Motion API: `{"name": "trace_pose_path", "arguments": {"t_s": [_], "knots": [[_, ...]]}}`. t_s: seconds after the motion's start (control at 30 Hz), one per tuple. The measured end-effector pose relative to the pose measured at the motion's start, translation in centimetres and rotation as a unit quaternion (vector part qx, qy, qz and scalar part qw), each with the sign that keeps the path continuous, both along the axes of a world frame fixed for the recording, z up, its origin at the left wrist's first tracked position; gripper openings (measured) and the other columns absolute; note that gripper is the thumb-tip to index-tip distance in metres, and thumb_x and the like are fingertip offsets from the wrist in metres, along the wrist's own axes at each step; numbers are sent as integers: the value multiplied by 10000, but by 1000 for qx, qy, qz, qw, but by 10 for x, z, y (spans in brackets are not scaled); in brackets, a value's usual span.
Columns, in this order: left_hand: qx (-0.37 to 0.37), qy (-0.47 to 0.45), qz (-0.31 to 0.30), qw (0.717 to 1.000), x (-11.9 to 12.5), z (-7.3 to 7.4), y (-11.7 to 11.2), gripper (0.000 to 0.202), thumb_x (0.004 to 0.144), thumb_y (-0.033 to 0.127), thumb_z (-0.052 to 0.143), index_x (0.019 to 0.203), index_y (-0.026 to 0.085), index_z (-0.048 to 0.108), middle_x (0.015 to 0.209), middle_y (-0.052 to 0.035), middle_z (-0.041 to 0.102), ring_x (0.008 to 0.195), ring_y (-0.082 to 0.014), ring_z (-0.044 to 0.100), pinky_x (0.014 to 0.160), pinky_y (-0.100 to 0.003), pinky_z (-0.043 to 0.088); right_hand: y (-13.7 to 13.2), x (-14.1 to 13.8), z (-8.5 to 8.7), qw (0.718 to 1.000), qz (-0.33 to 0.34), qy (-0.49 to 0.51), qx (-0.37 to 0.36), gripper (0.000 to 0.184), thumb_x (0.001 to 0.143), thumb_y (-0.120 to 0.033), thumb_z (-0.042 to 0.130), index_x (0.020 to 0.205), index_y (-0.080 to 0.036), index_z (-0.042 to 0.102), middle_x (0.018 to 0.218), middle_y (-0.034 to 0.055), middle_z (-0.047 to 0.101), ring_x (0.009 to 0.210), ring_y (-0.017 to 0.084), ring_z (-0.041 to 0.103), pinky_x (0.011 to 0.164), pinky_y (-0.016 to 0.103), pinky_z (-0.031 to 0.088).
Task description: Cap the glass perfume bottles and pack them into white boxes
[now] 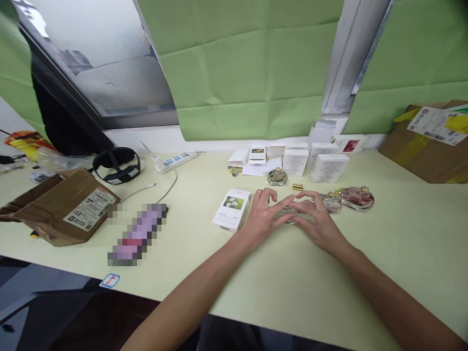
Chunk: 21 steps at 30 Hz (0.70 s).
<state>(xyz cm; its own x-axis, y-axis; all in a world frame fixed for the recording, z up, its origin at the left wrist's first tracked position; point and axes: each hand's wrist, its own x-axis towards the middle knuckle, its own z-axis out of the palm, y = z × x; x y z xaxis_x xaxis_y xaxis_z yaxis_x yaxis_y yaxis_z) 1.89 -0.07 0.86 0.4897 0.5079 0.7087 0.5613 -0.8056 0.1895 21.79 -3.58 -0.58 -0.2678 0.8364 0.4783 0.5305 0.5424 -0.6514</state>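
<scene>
A small clear glass perfume bottle (287,210) is on the table between my hands, partly covered by fingers. My left hand (262,214) grips it from the left, thumb and forefinger bent inward. From the other side, my right hand (317,220) holds it too, and the fingertips of both hands meet over its top. Just beyond the fingers lies a gold cap (297,186). Left of my left hand is a white box (231,209) with a white-flower picture. A round glass bottle (277,176) lies farther back, and a larger bottle with a pinkish pattern (357,197) lies to the right.
Several white boxes (295,162) stand along the wall at the back. An open cardboard box (62,207), a black headset (116,165), a power strip (178,162) and a blurred-out purple object (139,236) occupy the left. Another cardboard box (424,146) sits far right.
</scene>
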Motion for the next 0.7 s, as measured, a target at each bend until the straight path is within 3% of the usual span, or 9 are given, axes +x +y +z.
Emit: {"name": "trace_pose_path", "arguments": {"t_s": [0.43,0.6,0.7], "knots": [[42,37,45,997,2,0,-5,399,892,412,589,1282,326,580,956,-52,447,860,-180,393,782,-309,422,2,-1,-4,1000,5,16,18,310,958,-305,471,1227,-358,617,1189,67,353,846,167,611,790,420,575],[0,108,50,993,-12,24,-10,617,845,567,586,1378,267,502,1025,-88,502,903,-214,437,812,-370,436,1,-2,-3,1000,11,8,25,348,957,-303,467,1281,-368,579,1180,68,346,836,162,592,808,417,572],[-79,156,112,978,-40,44,20,481,931,509,473,1306,224,574,1028,-91,560,965,-218,498,865,-373,435,0,-4,-3,999,-2,-4,37,364,959,-298,462,1302,-380,552,1193,72,342,872,173,578,836,430,558]]}}
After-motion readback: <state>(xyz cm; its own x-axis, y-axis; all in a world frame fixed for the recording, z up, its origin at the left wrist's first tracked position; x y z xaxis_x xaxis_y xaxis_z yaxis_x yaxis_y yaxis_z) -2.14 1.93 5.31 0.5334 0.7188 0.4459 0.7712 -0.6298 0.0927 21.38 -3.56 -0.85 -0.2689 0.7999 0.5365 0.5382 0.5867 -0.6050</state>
